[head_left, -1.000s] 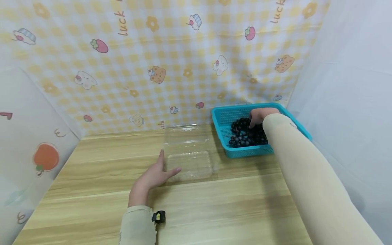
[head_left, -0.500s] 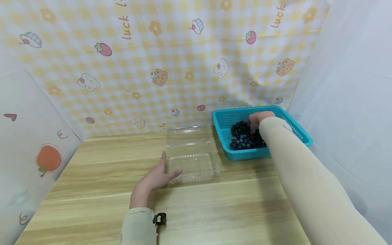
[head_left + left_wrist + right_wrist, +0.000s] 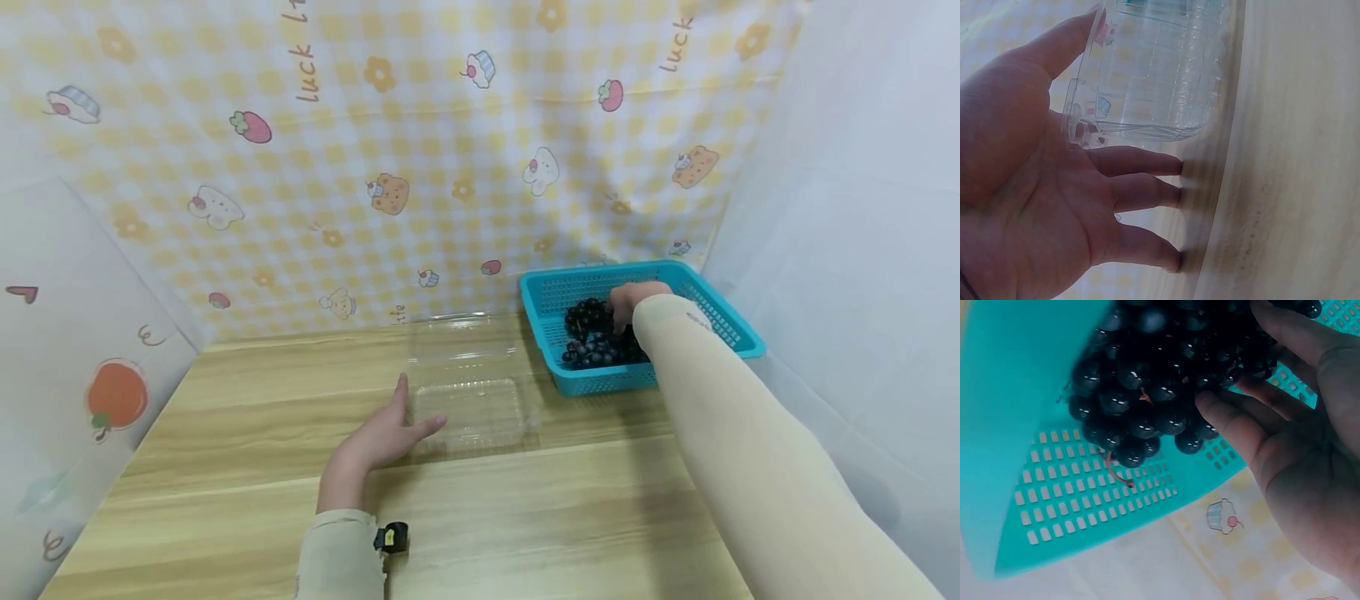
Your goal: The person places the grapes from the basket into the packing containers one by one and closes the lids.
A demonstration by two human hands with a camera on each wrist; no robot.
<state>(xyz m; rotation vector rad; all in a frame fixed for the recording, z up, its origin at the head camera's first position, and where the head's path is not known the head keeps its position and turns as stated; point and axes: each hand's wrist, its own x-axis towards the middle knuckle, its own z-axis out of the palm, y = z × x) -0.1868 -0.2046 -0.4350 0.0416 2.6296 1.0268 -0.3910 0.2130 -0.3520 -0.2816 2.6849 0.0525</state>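
Note:
In the head view, a clear plastic clamshell box (image 3: 468, 408) stands with its lid (image 3: 461, 337) folded back, hinge between the halves. My left hand (image 3: 382, 433) rests at the box's left side, thumb and forefinger spread. The left wrist view shows the thumb (image 3: 1063, 47) along the box rim and the other fingers straight, tips on the table. Inside a blue plastic basket (image 3: 566, 382) lie bunches of dark grapes (image 3: 592, 350). My right hand (image 3: 633, 298) reaches into it, its fingertips touching a bunch (image 3: 1141, 400); whether they grip it is unclear.
The wooden table (image 3: 300, 433) meets a checked cloth (image 3: 450, 217) hanging behind it. White panels (image 3: 840, 250) stand at the sides, the right one close to the basket. A black strap device (image 3: 392, 537) sits at my left wrist.
My right hand has shifted slightly lower and to the left within the basket, fingers on the grapes. The left hand stays by the box. The head view has tilted a little.

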